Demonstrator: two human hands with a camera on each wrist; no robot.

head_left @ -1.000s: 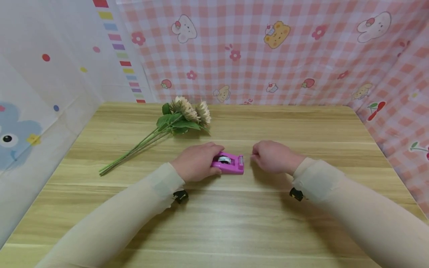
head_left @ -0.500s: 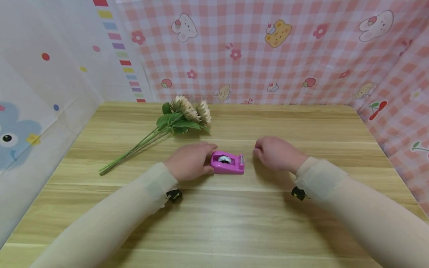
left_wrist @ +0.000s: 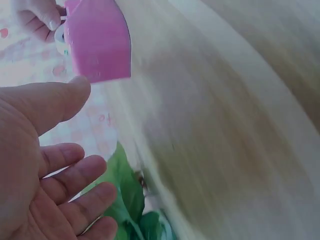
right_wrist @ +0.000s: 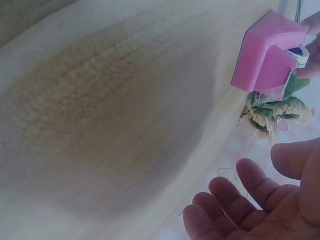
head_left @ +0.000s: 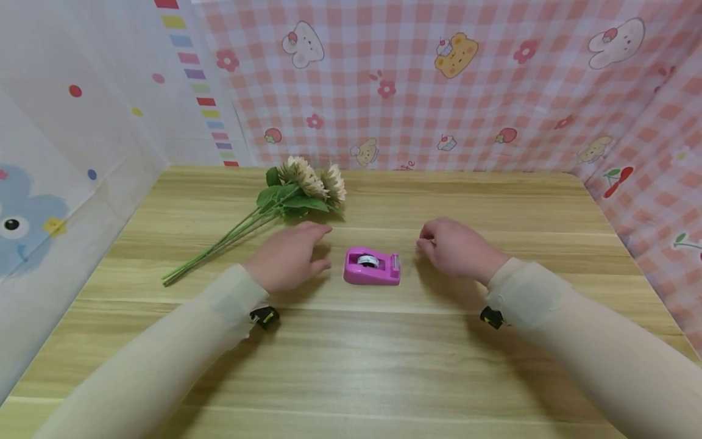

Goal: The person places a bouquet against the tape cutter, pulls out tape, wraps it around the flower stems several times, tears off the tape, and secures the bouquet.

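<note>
The bright pink tape dispenser (head_left: 373, 277) sits on the worktop (head_left: 384, 366) between the person's left hand (head_left: 287, 256) and right hand (head_left: 460, 249). Only the head view gives the whole layout, with the cream flowers (head_left: 309, 183) lying beyond the dispenser and their long green stems (head_left: 216, 249) trailing off to its left. From the left wrist you get the dispenser's smooth, plain back end, which the head view barely catches. The right wrist looks at the opposite end and picks out the toothed cutter (right_wrist: 290, 76), a clear bit of tape (right_wrist: 272, 94) there, and the white roll (right_wrist: 300, 56) seated behind.

The left hand is just off the dispenser's back end, thumb held well away from loosely bent fingers, nothing in its grasp. The right hand, near the cutter end but clear of it, looks half open in its wrist view: fingers softly bent, thumb apart, nothing held.

A second ago the left hand had its fingers and thumb around the dispenser's back end; now there's bare wood between them. The right hand has edged a little farther from the dispenser too. The dispenser itself and the flowers have hardly budged.
</note>
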